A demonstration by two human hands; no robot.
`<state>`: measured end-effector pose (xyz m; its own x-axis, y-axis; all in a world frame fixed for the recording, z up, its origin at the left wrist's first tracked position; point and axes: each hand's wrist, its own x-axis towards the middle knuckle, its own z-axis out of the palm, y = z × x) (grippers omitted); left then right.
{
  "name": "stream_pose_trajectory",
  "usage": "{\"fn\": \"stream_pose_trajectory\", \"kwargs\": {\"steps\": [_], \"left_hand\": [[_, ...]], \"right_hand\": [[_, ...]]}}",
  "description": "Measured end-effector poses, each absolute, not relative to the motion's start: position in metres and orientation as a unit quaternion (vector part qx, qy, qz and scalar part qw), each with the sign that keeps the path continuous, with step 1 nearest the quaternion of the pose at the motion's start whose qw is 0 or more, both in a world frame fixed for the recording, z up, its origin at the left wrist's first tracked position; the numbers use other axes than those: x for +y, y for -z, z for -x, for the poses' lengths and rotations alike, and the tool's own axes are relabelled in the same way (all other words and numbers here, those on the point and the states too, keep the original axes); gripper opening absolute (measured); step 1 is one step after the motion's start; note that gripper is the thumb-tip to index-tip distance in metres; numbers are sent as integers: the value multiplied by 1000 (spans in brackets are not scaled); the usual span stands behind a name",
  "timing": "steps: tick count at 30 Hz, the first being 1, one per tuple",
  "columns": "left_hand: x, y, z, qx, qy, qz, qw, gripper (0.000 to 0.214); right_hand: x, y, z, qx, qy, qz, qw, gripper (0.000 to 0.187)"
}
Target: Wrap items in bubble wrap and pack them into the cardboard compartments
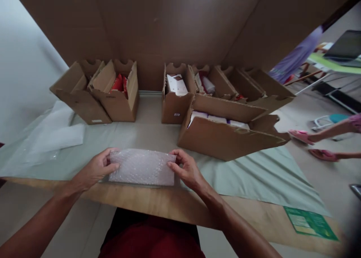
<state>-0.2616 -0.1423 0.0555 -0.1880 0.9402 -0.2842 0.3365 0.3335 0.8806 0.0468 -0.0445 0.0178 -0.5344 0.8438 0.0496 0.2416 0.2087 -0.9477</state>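
A rectangular sheet or pouch of clear bubble wrap [142,168] is held upright or slightly tilted near the table's front edge. My left hand [103,165] pinches its left upper corner, thumb in front and fingers behind. On the opposite corner, my right hand [186,168] grips it the same way. Whether anything lies inside the wrap cannot be made out. Just behind it to the right stands a long cardboard box [225,139] with several white packets [216,119] in it.
Cardboard bins [122,102] line the back, some holding red packets [118,83] or a white box [177,85]. More bubble wrap [66,136] lies at left on the green cloth [248,171]. A green leaflet [310,223] is at the right edge. Another person's feet [324,154] show beyond.
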Motion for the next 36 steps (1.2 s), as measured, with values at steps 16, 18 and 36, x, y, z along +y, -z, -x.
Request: {"fn": "stream_pose_trajectory", "kwargs": {"steps": [16,18,36], "left_hand": [[-126,-76,223,635,-521,-399,408,48],[-111,-94,213,612,-556,-406,389,30],[26,-185,92,438,-370,-819,-20,32]], "right_hand": [[-74,-76,-107,-763,-398,353,367,36],[-67,-99,-122,-777,-348,334,405,23],[53,-190,-233,-826,126,419,354,22]]}}
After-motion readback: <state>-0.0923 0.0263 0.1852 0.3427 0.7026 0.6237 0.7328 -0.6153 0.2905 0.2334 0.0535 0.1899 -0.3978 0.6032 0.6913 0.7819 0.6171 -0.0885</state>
